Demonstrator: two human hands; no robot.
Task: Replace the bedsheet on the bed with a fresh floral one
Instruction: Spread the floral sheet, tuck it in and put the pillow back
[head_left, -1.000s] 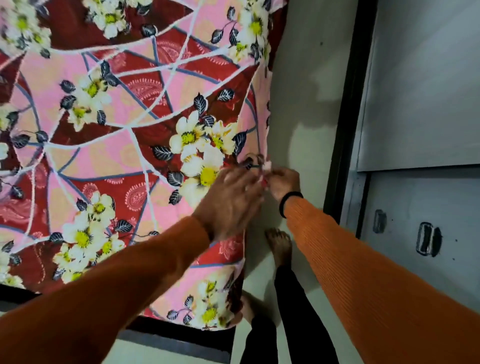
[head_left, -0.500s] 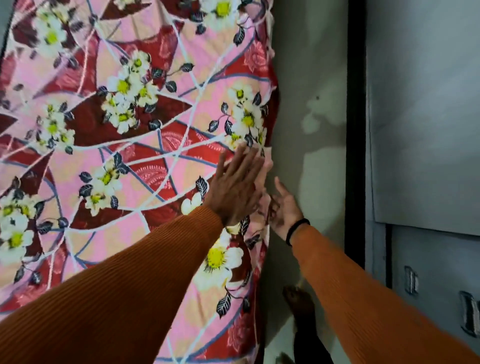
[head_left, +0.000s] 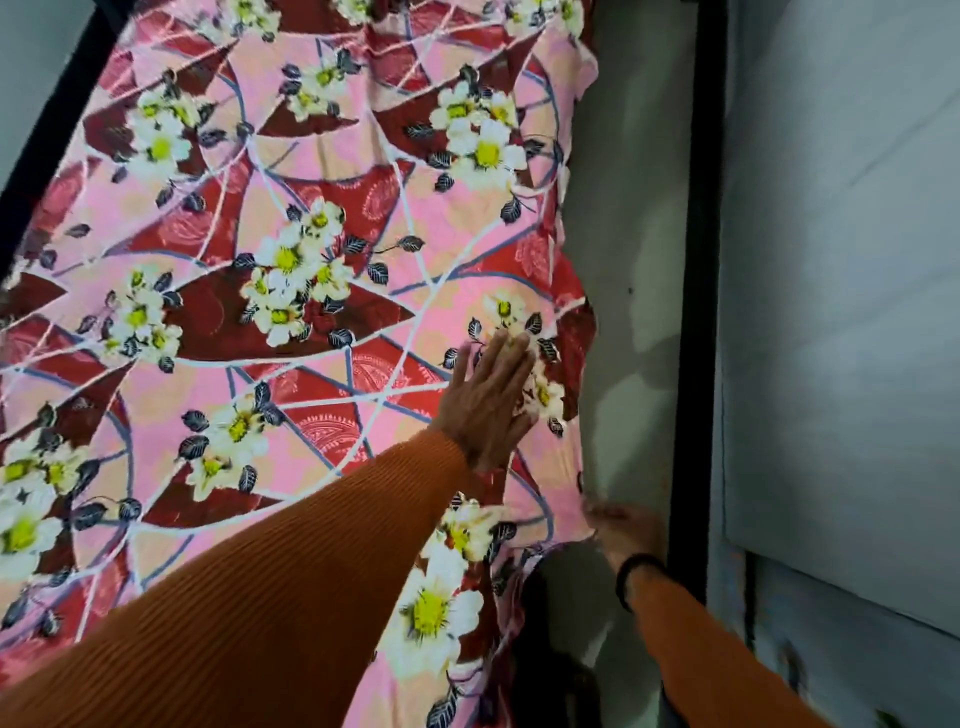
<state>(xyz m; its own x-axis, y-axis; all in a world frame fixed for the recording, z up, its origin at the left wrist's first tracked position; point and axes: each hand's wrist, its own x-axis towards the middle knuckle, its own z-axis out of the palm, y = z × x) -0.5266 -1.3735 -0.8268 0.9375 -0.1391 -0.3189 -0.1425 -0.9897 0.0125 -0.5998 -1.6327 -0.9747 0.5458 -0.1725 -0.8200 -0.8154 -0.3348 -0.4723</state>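
From my remote seat I see the floral sheet (head_left: 311, 312) spread over the bed, its right edge hanging rumpled over the side toward the floor (head_left: 631, 260) in the narrow gap by the dark frame (head_left: 698, 312). My left hand (head_left: 491, 405) lies flat on the sheet near that edge, fingers (head_left: 511, 358) straight and pressing, holding nothing. My right hand (head_left: 618, 525) is lower, at the hanging hem; it is blurred, and I cannot tell whether its fingers pinch the cloth or only touch it. The risk I judge from here: if the right hand tugs the hem down while the left presses only lightly, the whole sheet could slide rightward, bare the far side and bunch up in new wrinkles. Tugging too hard under a firm press might instead leave a slanted, uneven overhang, or the loose edge could drop to the floor if the hold is weak
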